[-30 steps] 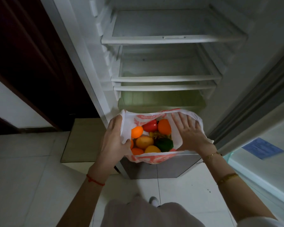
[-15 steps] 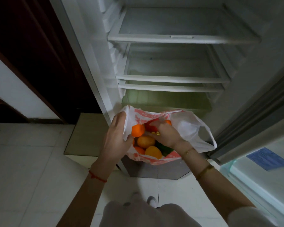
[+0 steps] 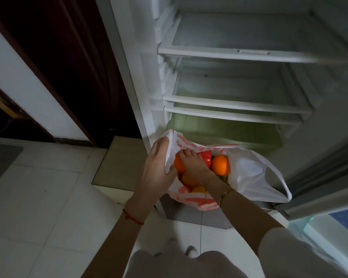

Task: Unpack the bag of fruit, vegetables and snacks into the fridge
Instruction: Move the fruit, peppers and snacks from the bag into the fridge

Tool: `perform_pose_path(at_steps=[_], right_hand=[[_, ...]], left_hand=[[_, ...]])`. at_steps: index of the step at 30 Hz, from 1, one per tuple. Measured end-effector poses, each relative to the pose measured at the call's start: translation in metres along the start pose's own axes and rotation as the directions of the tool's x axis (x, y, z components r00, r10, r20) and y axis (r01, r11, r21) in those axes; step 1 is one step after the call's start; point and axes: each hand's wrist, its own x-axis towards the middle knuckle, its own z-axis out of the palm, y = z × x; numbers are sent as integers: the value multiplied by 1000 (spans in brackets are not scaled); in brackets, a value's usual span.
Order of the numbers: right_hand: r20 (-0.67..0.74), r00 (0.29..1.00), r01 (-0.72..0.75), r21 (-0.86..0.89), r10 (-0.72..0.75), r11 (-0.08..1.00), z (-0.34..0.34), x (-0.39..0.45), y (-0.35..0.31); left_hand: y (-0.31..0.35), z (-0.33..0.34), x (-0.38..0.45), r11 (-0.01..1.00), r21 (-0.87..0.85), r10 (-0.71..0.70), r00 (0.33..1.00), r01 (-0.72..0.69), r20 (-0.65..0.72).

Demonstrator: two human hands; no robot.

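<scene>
Before the open white fridge (image 3: 239,55), my left hand (image 3: 159,167) pinches the white-and-red plastic bag's (image 3: 249,173) rim; my right hand (image 3: 193,163) covers a red pepper (image 3: 206,157), grip undeterminable, lower produce hidden.

White tiled floor (image 3: 48,197) carries the open fridge (image 3: 239,55).

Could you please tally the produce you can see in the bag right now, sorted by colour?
Orange: 3
Red: 1, a red pepper
Yellow: 1
Total: 5 visible in the bag; the right hand hides others.
</scene>
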Motion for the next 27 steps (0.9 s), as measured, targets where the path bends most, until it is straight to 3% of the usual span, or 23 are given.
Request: perform_pose_path(at_steps=[8,10,13,18,27], right_hand=[[-74,997,-19,48,22,999,8,4,8],[-83,995,-41,170,55,985,7,3,10],[-100,985,-76,470,139,879,3,-10,12],[-295,947,122,694,126,709,-19,-52,11],[-490,857,345,774,157,531,-100,-100,-2]], left_hand=[[-1,-1,4,1000,-18,3,1000,-2,21],[-1,-2,5,1000,-24,7,1000,-6,26],[-2,-4,7,999,-34,6,999,-5,36],[-1,-10,8,998,-60,4,1000,-2,25],[-2,-12,14,998,-55,25,999,-23,34]])
